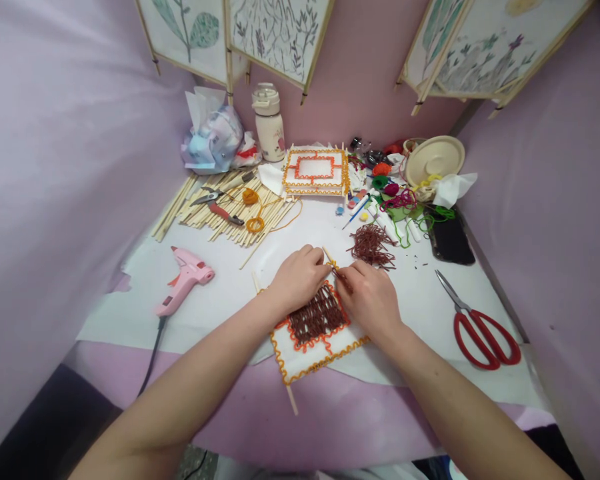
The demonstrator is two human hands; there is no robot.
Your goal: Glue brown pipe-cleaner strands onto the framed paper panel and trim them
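Observation:
A white panel [300, 362] framed with sticks and wavy yellow-orange yarn lies tilted at the table's front. Brown strands [316, 319] fill the orange-edged rectangle at its centre. Over the panel's upper part, my left hand [303, 277] is closed, fingertips pinched near the top corner; what they hold is too small to name. Beside it my right hand [371, 297] has its fingers closed on a short brown strand [344, 279]. Both hands' fingertips nearly meet there. A pile of cut brown strands [373, 245] lies just behind my right hand.
Left: a pink glue gun [184, 280] with its cord, wooden sticks [200, 215] and pliers [223, 208]. Right: red-handled scissors [473, 327], a phone [450, 237] and coloured yarn [403, 198]. Behind: a decorated frame [315, 190], a bottle [270, 133], tissues [214, 140] and hanging painted panels [280, 37].

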